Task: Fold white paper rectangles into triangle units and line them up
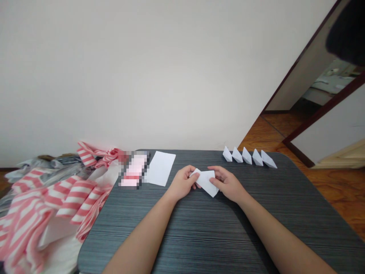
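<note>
A small folded piece of white paper (205,180) is held between my two hands, just above the middle of the dark table. My left hand (184,182) pinches its left corner, thumb on top and fingers beneath. On the other side, my right hand (228,183) grips the right edge with the thumb over the paper and the index finger partly raised. One corner of the paper points down toward me. Several folded white paper boats (246,156) stand in a row at the table's back right.
White sheets of paper (162,168) lie left of my hands, beside a pixelated pink-and-white item (133,169). The dark table (199,236) meets a pale wall (171,76) at the back. Red-and-white striped cloth (76,194) is heaped off its left side. Wooden floor (265,131) shows right.
</note>
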`<act>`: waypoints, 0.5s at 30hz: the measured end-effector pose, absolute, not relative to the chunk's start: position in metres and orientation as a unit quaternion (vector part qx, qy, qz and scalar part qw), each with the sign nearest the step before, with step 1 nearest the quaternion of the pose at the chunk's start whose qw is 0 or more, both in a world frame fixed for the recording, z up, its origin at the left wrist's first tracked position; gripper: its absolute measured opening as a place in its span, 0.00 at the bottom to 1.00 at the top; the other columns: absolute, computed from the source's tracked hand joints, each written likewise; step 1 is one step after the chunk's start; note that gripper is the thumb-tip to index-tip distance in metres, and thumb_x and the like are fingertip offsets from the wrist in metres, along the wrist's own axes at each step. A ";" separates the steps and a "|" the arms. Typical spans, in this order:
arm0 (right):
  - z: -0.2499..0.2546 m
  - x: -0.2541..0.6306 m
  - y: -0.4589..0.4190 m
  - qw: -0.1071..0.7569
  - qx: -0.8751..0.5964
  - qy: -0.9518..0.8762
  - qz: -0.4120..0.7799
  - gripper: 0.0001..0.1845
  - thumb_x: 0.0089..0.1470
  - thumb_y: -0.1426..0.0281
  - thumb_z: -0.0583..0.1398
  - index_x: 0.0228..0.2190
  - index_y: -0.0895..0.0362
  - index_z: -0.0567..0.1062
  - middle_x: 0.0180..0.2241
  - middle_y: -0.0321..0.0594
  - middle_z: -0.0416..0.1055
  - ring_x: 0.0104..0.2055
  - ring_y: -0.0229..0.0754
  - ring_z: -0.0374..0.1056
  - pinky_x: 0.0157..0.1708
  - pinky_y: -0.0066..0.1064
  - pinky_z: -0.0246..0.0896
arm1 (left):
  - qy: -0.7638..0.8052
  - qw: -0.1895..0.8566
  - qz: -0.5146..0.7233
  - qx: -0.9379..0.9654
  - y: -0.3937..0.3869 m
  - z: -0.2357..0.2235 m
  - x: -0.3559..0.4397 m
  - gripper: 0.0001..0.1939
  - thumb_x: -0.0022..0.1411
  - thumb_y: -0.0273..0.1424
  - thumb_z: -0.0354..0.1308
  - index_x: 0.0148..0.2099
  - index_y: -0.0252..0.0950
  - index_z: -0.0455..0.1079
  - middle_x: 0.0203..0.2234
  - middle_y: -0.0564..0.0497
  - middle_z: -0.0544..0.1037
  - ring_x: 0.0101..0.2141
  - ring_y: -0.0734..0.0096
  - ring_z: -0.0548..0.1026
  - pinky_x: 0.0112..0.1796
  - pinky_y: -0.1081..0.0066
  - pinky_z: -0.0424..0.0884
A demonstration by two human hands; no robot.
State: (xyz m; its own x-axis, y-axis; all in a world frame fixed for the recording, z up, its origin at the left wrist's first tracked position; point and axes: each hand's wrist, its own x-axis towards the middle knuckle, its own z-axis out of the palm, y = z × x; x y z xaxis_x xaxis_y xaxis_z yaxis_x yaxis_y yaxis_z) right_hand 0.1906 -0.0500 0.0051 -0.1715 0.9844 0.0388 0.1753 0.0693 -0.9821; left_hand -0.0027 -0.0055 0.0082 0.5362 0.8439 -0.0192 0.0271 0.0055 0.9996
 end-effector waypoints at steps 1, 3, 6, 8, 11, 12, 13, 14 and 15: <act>0.005 0.191 -0.050 0.426 -0.480 -0.590 0.490 0.19 0.52 0.66 0.58 0.46 0.56 0.63 0.33 0.39 0.73 0.29 0.38 0.68 0.25 0.26 0.60 | 0.350 0.627 0.340 0.607 -0.005 0.007 -0.002 0.13 0.60 0.40 0.50 0.38 0.33 0.61 0.20 0.52 0.73 0.20 0.75 0.70 0.22 0.77 0.64; 0.004 0.191 -0.049 0.420 -0.490 -0.584 0.493 0.14 0.52 0.65 0.58 0.40 0.57 0.65 0.29 0.38 0.73 0.25 0.37 0.67 0.21 0.24 0.58 | 0.349 0.646 0.355 0.579 -0.003 0.005 -0.002 0.13 0.60 0.39 0.50 0.38 0.35 0.58 0.20 0.52 0.74 0.21 0.73 0.72 0.21 0.76 0.64; 0.002 0.193 -0.048 0.411 -0.526 -0.583 0.463 0.10 0.52 0.63 0.57 0.34 0.57 0.67 0.22 0.35 0.70 0.21 0.35 0.64 0.19 0.24 0.55 | 0.350 0.655 0.360 0.564 -0.002 0.004 -0.001 0.12 0.58 0.38 0.52 0.37 0.35 0.58 0.21 0.51 0.75 0.21 0.73 0.73 0.22 0.76 0.65; 0.001 0.195 -0.047 0.415 -0.541 -0.582 0.443 0.10 0.53 0.63 0.57 0.32 0.57 0.68 0.21 0.34 0.69 0.21 0.35 0.64 0.20 0.24 0.56 | 0.353 0.650 0.353 0.573 -0.003 0.006 -0.002 0.12 0.57 0.37 0.54 0.38 0.34 0.60 0.22 0.51 0.75 0.21 0.74 0.72 0.23 0.76 0.66; -0.001 0.198 -0.047 0.412 -0.549 -0.585 0.432 0.11 0.52 0.61 0.57 0.31 0.57 0.70 0.22 0.35 0.70 0.22 0.37 0.65 0.21 0.25 0.58 | 0.362 0.632 0.325 0.603 -0.005 0.011 -0.002 0.15 0.55 0.36 0.55 0.44 0.33 0.65 0.23 0.51 0.75 0.21 0.75 0.71 0.23 0.76 0.66; -0.002 0.198 -0.047 0.407 -0.550 -0.588 0.431 0.11 0.51 0.61 0.58 0.31 0.57 0.70 0.22 0.35 0.69 0.23 0.37 0.65 0.21 0.25 0.59 | 0.367 0.623 0.315 0.615 -0.006 0.012 -0.002 0.17 0.55 0.36 0.56 0.46 0.33 0.66 0.23 0.51 0.75 0.21 0.76 0.70 0.23 0.76 0.65; -0.002 0.199 -0.047 0.400 -0.550 -0.593 0.432 0.12 0.51 0.61 0.58 0.31 0.57 0.71 0.22 0.35 0.69 0.22 0.37 0.65 0.21 0.26 0.59 | 0.371 0.614 0.308 0.625 -0.006 0.014 -0.003 0.17 0.55 0.36 0.56 0.46 0.33 0.67 0.24 0.51 0.75 0.21 0.76 0.70 0.23 0.76 0.65; -0.002 0.199 -0.047 0.392 -0.550 -0.597 0.432 0.12 0.51 0.60 0.58 0.31 0.57 0.71 0.22 0.35 0.69 0.22 0.37 0.64 0.20 0.26 0.59 | 0.375 0.604 0.303 0.635 -0.006 0.014 -0.003 0.17 0.55 0.37 0.55 0.44 0.33 0.68 0.25 0.51 0.75 0.22 0.76 0.69 0.23 0.76 0.64; -0.002 0.199 -0.047 0.387 -0.551 -0.601 0.432 0.13 0.51 0.60 0.58 0.31 0.57 0.72 0.21 0.35 0.69 0.21 0.37 0.64 0.20 0.26 0.59 | 0.379 0.594 0.297 0.644 -0.006 0.015 -0.004 0.16 0.55 0.38 0.55 0.42 0.32 0.70 0.25 0.51 0.74 0.22 0.76 0.69 0.23 0.77 0.64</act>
State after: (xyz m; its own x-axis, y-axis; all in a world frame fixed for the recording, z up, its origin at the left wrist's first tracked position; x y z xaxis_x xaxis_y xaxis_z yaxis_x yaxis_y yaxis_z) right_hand 0.1992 -0.0466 -0.0021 -0.0938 0.9955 -0.0113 0.3282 0.0203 -0.9444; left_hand -0.0038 -0.0065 0.0147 0.5354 0.8419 -0.0676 0.1355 -0.0066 0.9908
